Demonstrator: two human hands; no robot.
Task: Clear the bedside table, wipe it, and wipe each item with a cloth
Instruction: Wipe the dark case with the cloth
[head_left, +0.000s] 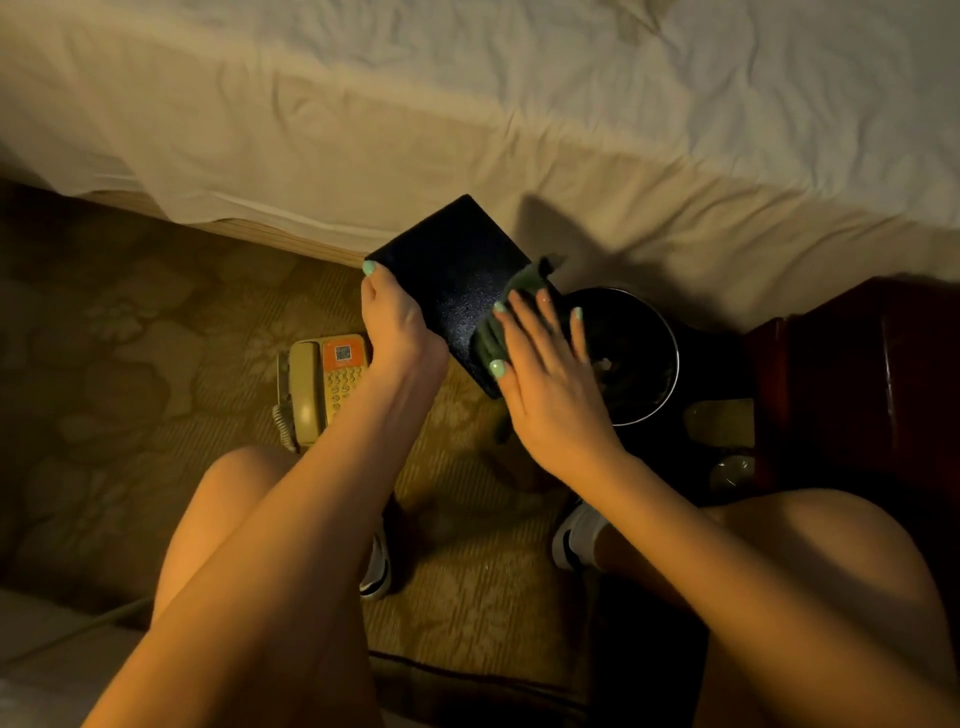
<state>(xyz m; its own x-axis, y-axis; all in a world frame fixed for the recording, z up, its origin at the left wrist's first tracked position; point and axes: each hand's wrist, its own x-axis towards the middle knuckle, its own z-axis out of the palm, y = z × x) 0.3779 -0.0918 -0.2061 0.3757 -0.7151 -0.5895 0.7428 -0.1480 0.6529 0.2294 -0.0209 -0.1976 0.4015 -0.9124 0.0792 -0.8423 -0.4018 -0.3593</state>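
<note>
Clock set on the black panel (457, 280). 12 o'clock: bed (467, 130) walls it off, sheet hanging low. 3 o'clock: round black bin (671, 332) just beside, dark red bedside table (857, 364) beyond, side closed. 8 o'clock: telephone (324, 387) on carpet (130, 338). 6 o'clock: knees (234, 483) crowd in. 9 to 10: open carpet, free passage.
</note>
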